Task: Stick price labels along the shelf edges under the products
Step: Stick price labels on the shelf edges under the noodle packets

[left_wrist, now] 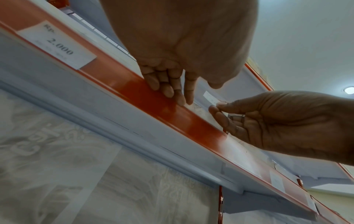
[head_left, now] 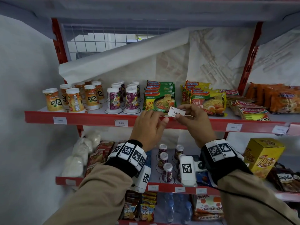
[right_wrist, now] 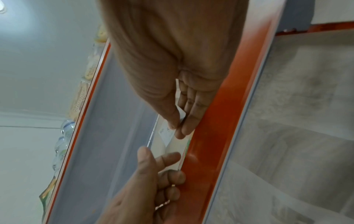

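Pinching a price label [head_left: 176,112] by its right end, the right hand [head_left: 196,120] holds it just above the red shelf edge [head_left: 97,119]; the left hand [head_left: 148,125] rests straight fingers on that edge beside it.

A white cloth [head_left: 123,57] hangs folded behind the shelf, a wire grid [head_left: 97,39] above it, and a ceiling lamp [left_wrist: 349,90] shines.

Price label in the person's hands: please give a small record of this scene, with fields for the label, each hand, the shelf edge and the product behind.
label: white price label reading 5.000, not yet stuck
right hand: right hand pinches the label
left hand: left hand, fingers straight, touches the red shelf edge
labels already on edge: two reading 2.000 to the left
product behind: green noodle packs
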